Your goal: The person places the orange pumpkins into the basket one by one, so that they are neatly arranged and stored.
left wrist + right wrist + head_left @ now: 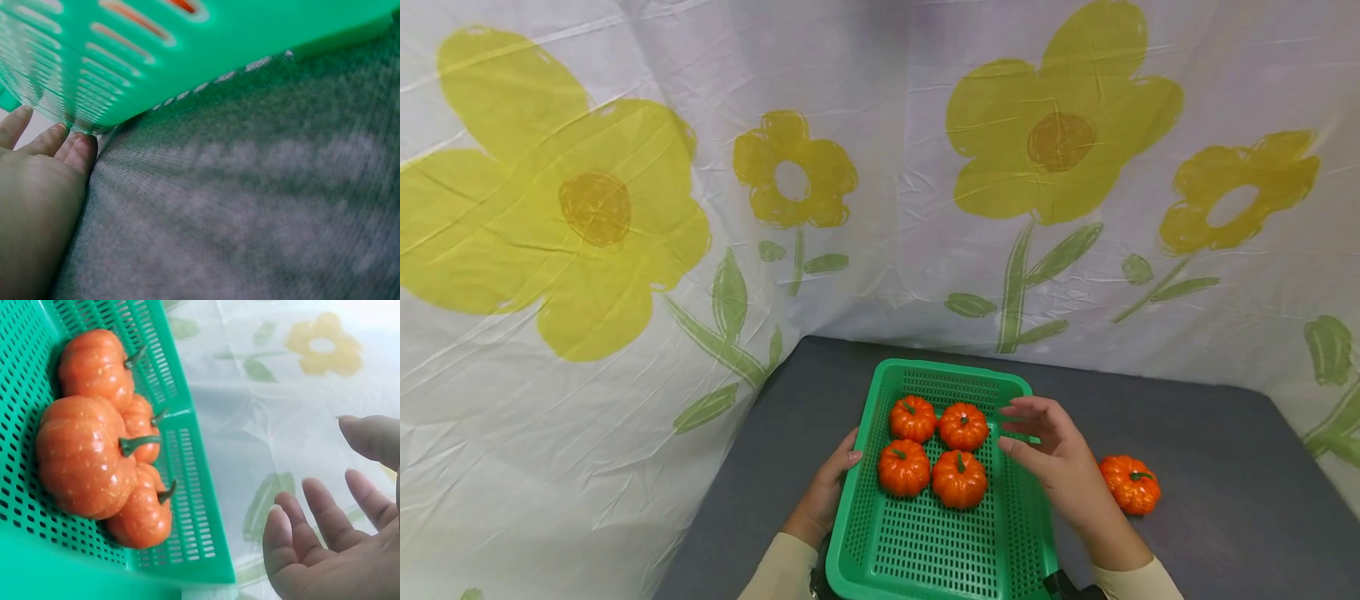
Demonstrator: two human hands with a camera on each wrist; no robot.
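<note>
On the head feed I had coming through at my remote desk, the green basket sat on a dark table with four shiny orange pumpkins in its far half, two by two. A loose pumpkin sat just right of the basket, by the right wrist. The left hand was at the basket's left side, thumb touching the rim. The right hand hung over the basket's right rim, fingers a bit bent, thumb well apart, holding nothing. Behind the basket I had a white cloth with big yellow flowers.

My left wrist feed was mostly basket wall, orange peeking through the slots. The left fingers looked nearly straight, tips against the basket's outside; I couldn't make out the thumb there.

On my right wrist feed, the four pumpkins were bunched inside the basket, green stems showing, and the right fingers were loosely spread beside it in that view, thumb apart.
</note>
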